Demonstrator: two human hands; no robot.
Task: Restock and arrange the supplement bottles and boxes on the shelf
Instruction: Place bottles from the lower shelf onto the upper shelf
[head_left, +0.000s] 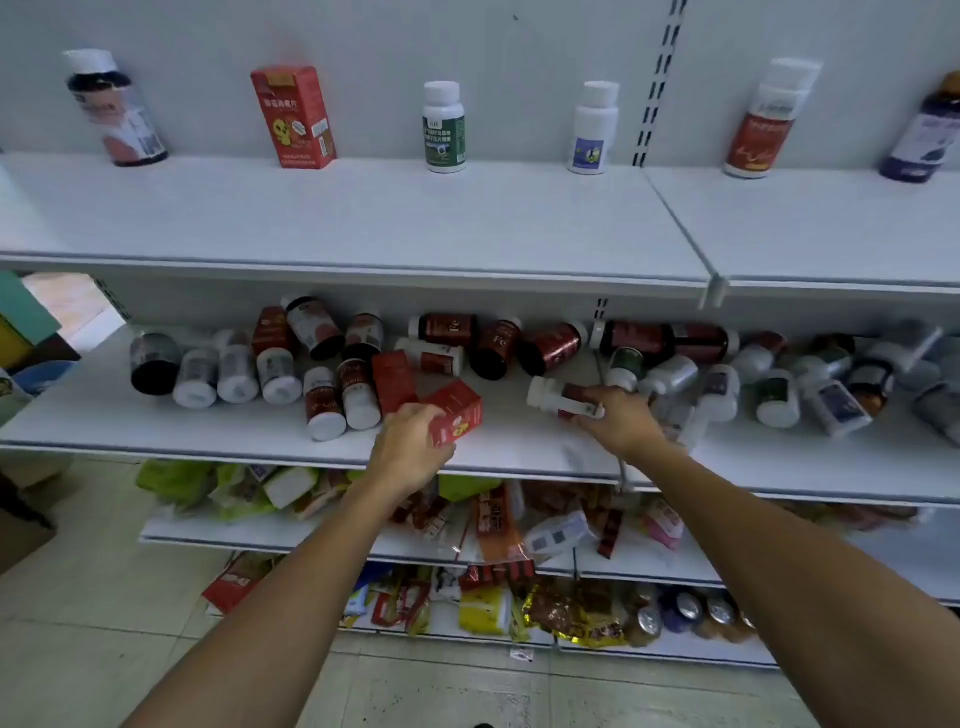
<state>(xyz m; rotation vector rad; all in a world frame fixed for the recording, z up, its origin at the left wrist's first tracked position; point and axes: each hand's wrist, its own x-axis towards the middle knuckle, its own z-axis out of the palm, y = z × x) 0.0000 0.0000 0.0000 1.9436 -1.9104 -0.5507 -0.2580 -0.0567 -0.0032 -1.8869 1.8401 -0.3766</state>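
- On the upper shelf (363, 218), six items stand well apart along the back: an end bottle (117, 111) far left, a standing box (293, 117) to its right, then four more bottles (444, 127).
- On the middle shelf (156, 421) below, a heap of bottles (550, 345) lies along the back.
- In front of the heap, the left hand (410, 452) grips a tipped box (457, 410). To its right, the right hand (621, 421) holds a lying bottle (563, 397).
- Packets (498, 519) lie on the lower shelf (311, 535) beneath.
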